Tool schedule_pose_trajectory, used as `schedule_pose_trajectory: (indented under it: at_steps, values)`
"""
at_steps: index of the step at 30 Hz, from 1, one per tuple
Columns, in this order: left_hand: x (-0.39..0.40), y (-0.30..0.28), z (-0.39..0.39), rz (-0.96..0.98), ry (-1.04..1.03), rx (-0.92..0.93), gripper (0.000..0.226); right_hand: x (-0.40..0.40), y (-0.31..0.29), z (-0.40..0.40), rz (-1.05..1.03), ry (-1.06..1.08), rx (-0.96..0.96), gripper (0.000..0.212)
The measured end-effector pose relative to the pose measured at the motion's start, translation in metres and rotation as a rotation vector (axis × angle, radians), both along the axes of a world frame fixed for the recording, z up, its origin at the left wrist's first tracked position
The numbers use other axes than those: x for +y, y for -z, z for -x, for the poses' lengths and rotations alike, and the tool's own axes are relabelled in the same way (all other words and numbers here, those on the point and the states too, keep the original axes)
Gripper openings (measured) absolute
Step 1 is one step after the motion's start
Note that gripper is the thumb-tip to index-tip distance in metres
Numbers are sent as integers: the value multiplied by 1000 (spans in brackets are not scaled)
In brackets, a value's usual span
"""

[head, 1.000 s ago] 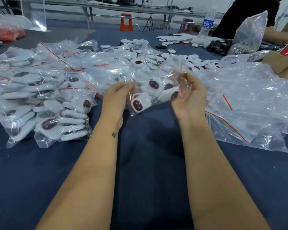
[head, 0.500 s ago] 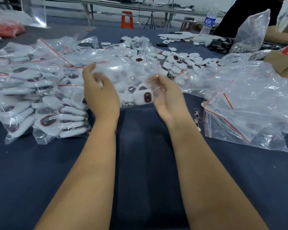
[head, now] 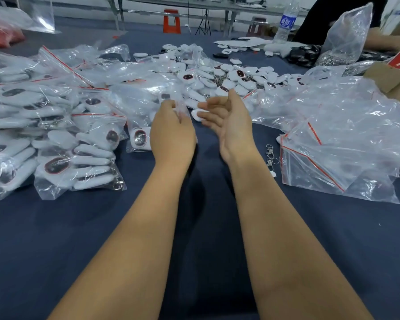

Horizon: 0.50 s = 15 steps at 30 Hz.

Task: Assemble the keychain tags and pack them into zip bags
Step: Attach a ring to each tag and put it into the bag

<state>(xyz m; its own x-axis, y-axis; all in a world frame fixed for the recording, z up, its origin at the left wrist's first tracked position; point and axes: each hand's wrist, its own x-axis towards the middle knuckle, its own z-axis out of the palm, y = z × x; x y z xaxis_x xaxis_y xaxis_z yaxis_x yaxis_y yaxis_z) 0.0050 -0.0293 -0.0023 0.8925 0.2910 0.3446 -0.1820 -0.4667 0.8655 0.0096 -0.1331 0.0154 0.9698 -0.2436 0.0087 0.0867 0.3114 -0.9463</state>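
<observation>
The left hand [head: 171, 132] shows its back, fingers curled forward against a clear zip bag of white oval keychain tags [head: 146, 125] lying on the dark blue tablecloth [head: 102, 227]; whether they pinch the film I cannot tell. The right hand [head: 226, 118] is palm-up, fingers loosely spread and empty, above a loose white tag [head: 195, 114].

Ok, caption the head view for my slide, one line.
Both hands, left hand and right hand, reach toward loose white keychain tags between filled zip bags and empty ones.
</observation>
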Motion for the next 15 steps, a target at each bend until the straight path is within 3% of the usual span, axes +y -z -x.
schedule_pose_trajectory:
  at_steps: [2,4,7,9,11,13,15]
  values:
    - [5,1,-4,122,-41,-7,28,-5,1,-9,121,156,30,21]
    - [10,0,-8,267,-70,12,22,-10,3,-17,297,228,46,14]
    - [11,0,-11,437,-67,-12,5,-11,11,-27,579,108,97,42]
    - [11,-1,-11,454,-68,-30,9,-7,14,-32,857,22,156,58]
    - [10,-1,-10,449,-52,-39,16,-2,17,-31,1190,27,179,62]
    - [10,0,-8,428,-12,-64,33,0,20,-29,1381,86,139,48]
    - [11,2,-5,355,22,-86,33,0,23,-27,1412,137,82,23]
